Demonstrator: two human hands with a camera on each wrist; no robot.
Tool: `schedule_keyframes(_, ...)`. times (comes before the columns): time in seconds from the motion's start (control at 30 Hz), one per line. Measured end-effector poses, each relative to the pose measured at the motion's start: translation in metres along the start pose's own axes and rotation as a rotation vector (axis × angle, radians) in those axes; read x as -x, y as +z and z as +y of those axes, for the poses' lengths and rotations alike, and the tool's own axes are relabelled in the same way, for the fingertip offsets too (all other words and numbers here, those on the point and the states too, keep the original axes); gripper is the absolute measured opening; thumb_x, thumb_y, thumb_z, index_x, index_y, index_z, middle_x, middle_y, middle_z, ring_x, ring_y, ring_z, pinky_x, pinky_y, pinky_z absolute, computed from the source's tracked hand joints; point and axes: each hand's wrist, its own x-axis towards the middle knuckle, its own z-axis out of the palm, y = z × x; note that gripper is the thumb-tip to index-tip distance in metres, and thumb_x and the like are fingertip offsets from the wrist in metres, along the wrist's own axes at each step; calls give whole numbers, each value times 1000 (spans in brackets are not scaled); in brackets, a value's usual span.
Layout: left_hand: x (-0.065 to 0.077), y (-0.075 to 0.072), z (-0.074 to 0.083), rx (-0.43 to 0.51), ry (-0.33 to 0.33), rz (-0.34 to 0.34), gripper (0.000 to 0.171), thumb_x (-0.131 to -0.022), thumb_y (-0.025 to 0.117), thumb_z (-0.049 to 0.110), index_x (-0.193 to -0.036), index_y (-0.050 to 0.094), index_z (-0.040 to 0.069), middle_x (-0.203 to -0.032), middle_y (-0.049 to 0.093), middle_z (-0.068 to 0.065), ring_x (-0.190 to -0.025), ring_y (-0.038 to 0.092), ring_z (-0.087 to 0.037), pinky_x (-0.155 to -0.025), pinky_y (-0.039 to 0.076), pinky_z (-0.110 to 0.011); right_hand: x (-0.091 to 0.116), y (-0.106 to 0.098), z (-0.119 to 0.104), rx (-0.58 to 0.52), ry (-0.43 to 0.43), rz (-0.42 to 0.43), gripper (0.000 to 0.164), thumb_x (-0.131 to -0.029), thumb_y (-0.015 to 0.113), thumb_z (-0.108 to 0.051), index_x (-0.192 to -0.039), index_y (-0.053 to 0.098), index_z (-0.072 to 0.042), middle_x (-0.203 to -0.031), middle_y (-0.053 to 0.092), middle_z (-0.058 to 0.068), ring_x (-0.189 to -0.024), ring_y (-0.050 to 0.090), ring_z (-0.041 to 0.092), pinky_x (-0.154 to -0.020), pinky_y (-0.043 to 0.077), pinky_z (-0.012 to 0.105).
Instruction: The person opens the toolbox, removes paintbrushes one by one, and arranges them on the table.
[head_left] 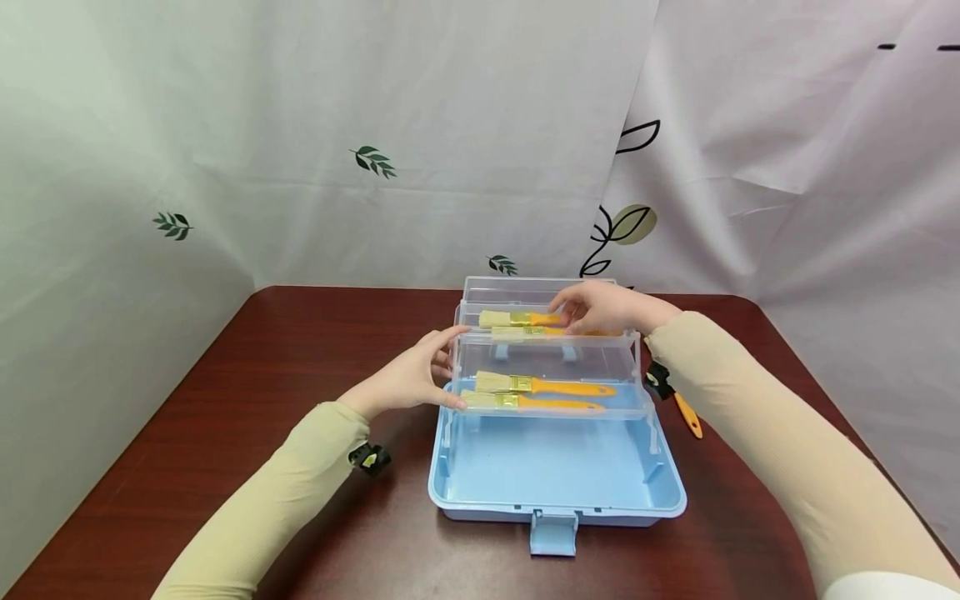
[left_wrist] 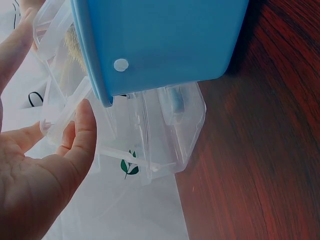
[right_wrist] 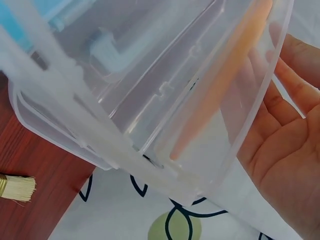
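A light blue toolbox (head_left: 555,510) stands unfolded, with clear plastic trays raised above its base. My left hand (head_left: 408,375) grips the left end of the lower clear tray (head_left: 555,412), thumb at the front corner and fingers farther back; in the left wrist view, the thumb (left_wrist: 86,117) lies on the tray's edge. Two paintbrushes with yellow handles (head_left: 573,387) lie in that tray. Over the upper tray, my right hand (head_left: 600,307) pinches the handle of a paintbrush (head_left: 517,319). Another paintbrush (head_left: 517,333) lies just in front of it, its handle end partly hidden by the hand.
Another paintbrush lies on the dark red table right of the box, its orange handle (head_left: 687,417) showing beside my right sleeve. Its bristles (right_wrist: 19,188) appear in the right wrist view. The box's latch (head_left: 553,533) hangs at the front. A white patterned curtain (head_left: 420,150) stands behind the table.
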Motion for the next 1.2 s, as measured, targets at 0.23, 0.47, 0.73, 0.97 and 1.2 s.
schedule_keyframes(0.23,0,-1,1,1,3,-3,103,-68,86,17,-150,23,15,-124,38,-14,-103,54,-25,-91,51,-36,-4,-1,0,4,-8,-12,42,-83,61,9,-124,59,-2,-96,62,9,-85,57,18,-77,50,29)
schedule_keyframes(0.47,0,-1,1,-13,8,-3,103,-68,86,17,-149,24,16,-123,39,-13,-103,55,-24,-90,51,-36,-7,-1,3,-44,19,-34,45,-82,60,12,-125,59,-3,-99,61,9,-89,58,18,-82,52,30)
schedule_keyframes(0.73,0,-1,1,-2,7,-3,103,-68,86,17,-149,24,17,-123,38,-13,-104,54,-25,-90,51,-37,-9,-2,9,-96,-8,-65,46,-84,58,13,-127,57,-2,-102,63,10,-92,60,18,-83,52,31)
schedule_keyframes(0.97,-1,0,1,0,3,-2,102,-68,86,17,-149,24,17,-123,38,-13,-103,54,-25,-90,52,-38,-9,-2,11,-85,-58,-91,44,-84,57,13,-126,58,-1,-102,63,10,-93,59,19,-83,50,30)
schedule_keyframes(1.2,0,0,3,3,-18,2,102,-68,86,19,-149,24,18,-124,38,-13,-103,54,-24,-89,52,-36,-9,-3,5,-27,-78,-117,46,-83,56,13,-125,60,-3,-102,61,10,-91,57,19,-80,48,29)
